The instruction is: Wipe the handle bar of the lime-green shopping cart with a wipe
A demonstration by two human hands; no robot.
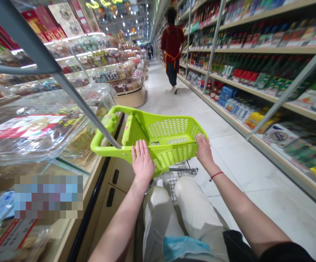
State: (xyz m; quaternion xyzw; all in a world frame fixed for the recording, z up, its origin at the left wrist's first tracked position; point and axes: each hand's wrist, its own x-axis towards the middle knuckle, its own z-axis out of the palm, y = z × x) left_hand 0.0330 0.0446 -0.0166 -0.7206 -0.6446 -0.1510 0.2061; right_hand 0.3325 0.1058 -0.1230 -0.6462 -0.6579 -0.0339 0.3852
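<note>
A lime-green shopping cart basket (171,153) with perforated walls stands sideways just ahead of my knees, and nothing shows inside it. My left hand (142,160) rests on its near rim, left of the middle, fingers laid flat and pointing away. At the right corner of the same rim is my right hand (204,151), its fingers curled over the edge. A red string bracelet (216,176) circles my right wrist. The cart's handle end (99,143) points left, against the display counter. Below the basket part of a wire rack (174,182) shows.
Glass-sided counters with packaged food (24,127) line the left. Shelves of bottles and packs (256,80) run along the right. A person in a red top (172,43) is in the tiled aisle (160,98) ahead, back turned. Grey bars (84,105) cross the view at left.
</note>
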